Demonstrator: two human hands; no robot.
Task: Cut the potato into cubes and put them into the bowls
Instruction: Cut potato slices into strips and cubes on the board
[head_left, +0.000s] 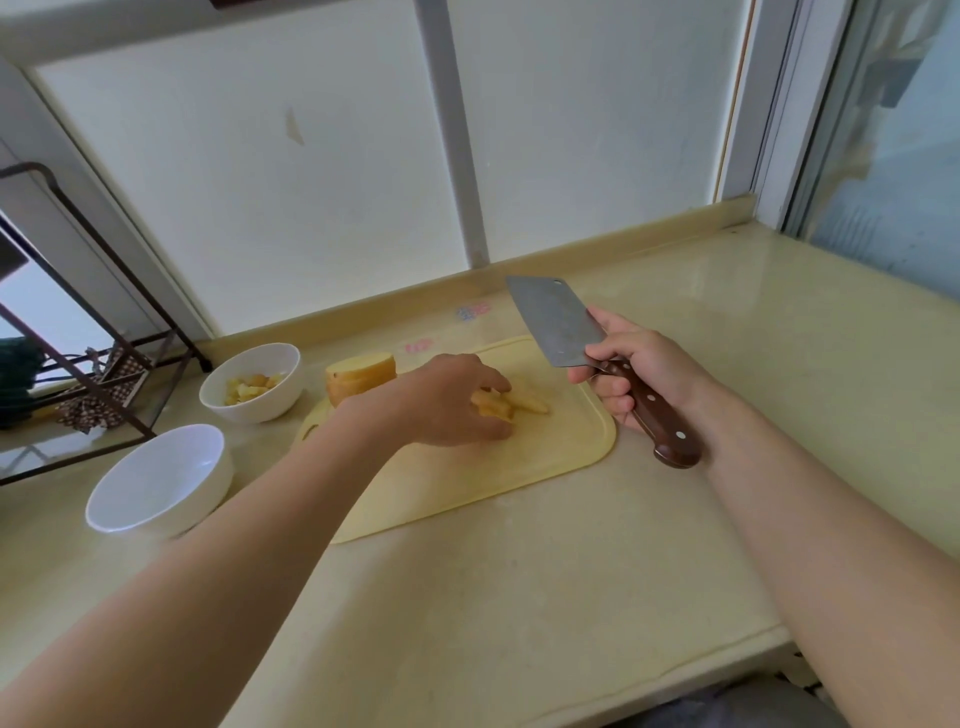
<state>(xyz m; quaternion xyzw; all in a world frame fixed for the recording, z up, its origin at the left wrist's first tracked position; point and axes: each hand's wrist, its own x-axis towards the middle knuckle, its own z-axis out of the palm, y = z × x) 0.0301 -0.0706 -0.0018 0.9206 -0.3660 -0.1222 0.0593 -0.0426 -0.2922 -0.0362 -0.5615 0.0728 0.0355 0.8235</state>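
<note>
A pale yellow cutting board (467, 483) lies on the counter. Several potato strips (511, 402) sit on it, and my left hand (447, 400) curls around them, fingers and thumb pinching the pile. A large uncut potato piece (360, 375) rests at the board's far left corner. My right hand (636, 371) grips the brown handle of a cleaver (558, 322), blade raised above the board's right edge. The far white bowl (253, 383) holds several potato cubes. The near white bowl (158, 478) holds nothing.
A beige counter (519, 597) stretches toward me and to the right. A dark metal rack (78, 374) with cloth items stands at the left. A frosted window wall runs behind the counter, and a glass pane stands at the right.
</note>
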